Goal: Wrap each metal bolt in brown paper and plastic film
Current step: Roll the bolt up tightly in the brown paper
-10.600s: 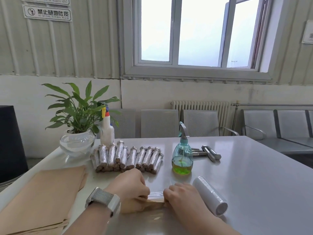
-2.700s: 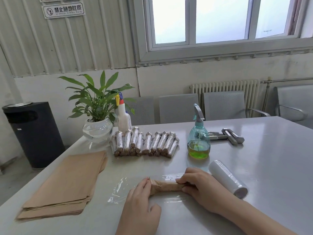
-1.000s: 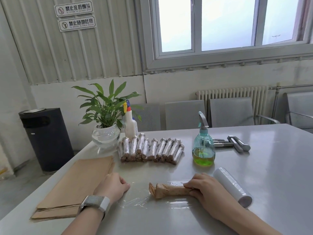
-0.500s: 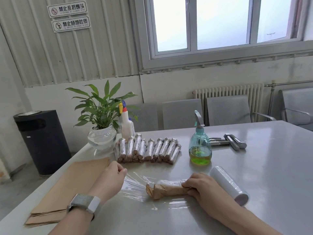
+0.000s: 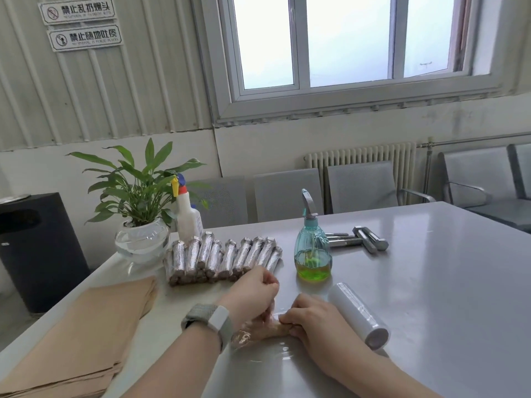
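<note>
- My left hand covers most of the paper-wrapped bolt; only its brown left end shows below my wrist, blurred under clear plastic film, and no metal of it can be seen.
- The film is hard to trace: I make out glints and creases on the counter beneath the bundle and a thin strip running between my hands, but not its edges.
- Both forearms are cut off at the bottom of the view, and the stack of brown paper sheets runs off the lower left corner.
- My left grip is curled, fingers bent over the top of the bundle and drawing film across it; a grey-strapped watch sits on that wrist.
- My right hand holds the bundle's right end, its fingers curled round it, so the bundle lies across the counter between the two grips, touching both.
- The roll of plastic film lies just beside my right hand, on its right.
- Farther back, a row of finished wrapped bolts lies side by side; bare metal bolts rest behind a teal spray bottle with green liquid.
- A potted plant in a glass bowl and a white squeeze bottle stand at the far left of the pale grey counter.
- Beyond are grey chairs, a radiator, a window, two wall signs and a black bin.
</note>
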